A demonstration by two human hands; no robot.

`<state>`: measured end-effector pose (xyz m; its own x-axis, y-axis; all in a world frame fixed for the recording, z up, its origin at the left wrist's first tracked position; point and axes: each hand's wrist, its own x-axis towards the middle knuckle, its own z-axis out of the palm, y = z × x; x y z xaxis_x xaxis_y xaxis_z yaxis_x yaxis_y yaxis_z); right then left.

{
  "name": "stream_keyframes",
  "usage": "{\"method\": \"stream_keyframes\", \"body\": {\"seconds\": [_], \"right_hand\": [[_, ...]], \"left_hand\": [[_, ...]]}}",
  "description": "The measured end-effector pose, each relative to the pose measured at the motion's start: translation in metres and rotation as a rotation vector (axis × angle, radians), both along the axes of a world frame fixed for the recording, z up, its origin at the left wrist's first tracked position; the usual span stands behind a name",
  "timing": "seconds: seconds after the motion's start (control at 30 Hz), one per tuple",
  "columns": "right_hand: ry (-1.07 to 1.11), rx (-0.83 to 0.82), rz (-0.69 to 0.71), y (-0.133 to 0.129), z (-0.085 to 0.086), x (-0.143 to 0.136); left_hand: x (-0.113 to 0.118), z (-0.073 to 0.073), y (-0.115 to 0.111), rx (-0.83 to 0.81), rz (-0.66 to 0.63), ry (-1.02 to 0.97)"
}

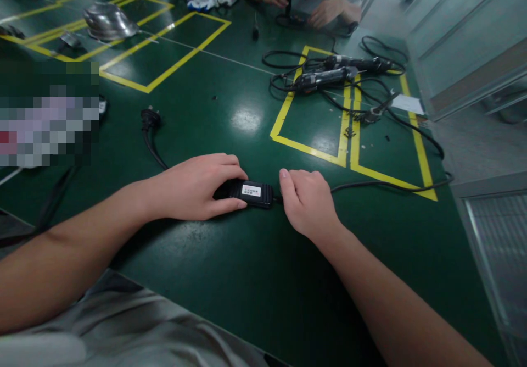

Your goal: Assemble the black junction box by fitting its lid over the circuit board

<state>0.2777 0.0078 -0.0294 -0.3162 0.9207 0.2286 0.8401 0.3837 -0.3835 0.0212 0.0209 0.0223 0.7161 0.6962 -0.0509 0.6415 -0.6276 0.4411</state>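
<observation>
Black inline box [261, 195]: lies on the green table [230, 147] before the person, between both hands. Rectangular casing, apparently hard plastic, ribbed at the right end; white printed label, text illegible.

Left hand [203, 188]: thumb and fingers straddle the box's left end, holding it. Right hand [307, 199]: curled closed over the cord [391, 184] just beside the box; tightness of grip cannot be told.

Risks (judged): pulling the cord hard against the held box could strain its entry point. The slack runs rightward near other leads; a tug could snag these, drag the electric screwdrivers [323, 78] or scatter the small loose screws [349, 132].

Further out: round-bodied plug [151, 118], bare metal pins, could be knocked by the left arm. Table surface smooth, glossy, marked with flat yellow tape [308, 149]. Beyond: a curved, mirror-bright metal piece [109, 22].
</observation>
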Motion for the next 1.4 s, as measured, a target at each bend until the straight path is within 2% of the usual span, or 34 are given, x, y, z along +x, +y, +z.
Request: {"method": "stream_keyframes", "body": {"seconds": [0.17, 0.37, 0.5, 0.63, 0.73, 0.87, 1.0, 1.17, 1.4], "right_hand": [[-0.007, 0.004, -0.002, 0.0, -0.002, 0.001], [0.0, 0.008, -0.013, 0.001, -0.002, -0.001], [0.007, 0.0, -0.002, 0.0, 0.001, -0.001], [0.012, -0.024, 0.01, 0.0, 0.003, 0.0], [-0.025, -0.036, 0.007, 0.001, 0.002, 0.0], [-0.097, -0.041, 0.005, 0.001, 0.002, -0.002], [-0.141, -0.038, 0.007, 0.001, 0.003, -0.003], [-0.156, -0.01, 0.015, 0.001, 0.004, -0.003], [-0.075, 0.042, 0.017, -0.001, 0.001, -0.002]], "left_hand": [[-0.002, -0.001, 0.001, -0.004, -0.009, -0.01], [-0.003, 0.0, 0.0, 0.086, 0.0, -0.042], [-0.003, -0.001, 0.004, 0.176, 0.11, -0.003], [-0.004, -0.008, 0.01, 0.227, 0.234, 0.068], [-0.005, -0.012, 0.012, 0.257, 0.283, 0.091], [-0.004, -0.01, 0.009, 0.329, 0.324, 0.043], [-0.003, -0.006, 0.007, 0.354, 0.236, 0.095], [0.0, -0.01, 0.008, 0.337, 0.082, 0.245], [0.0, -0.005, 0.006, 0.344, 0.069, 0.196]]}}
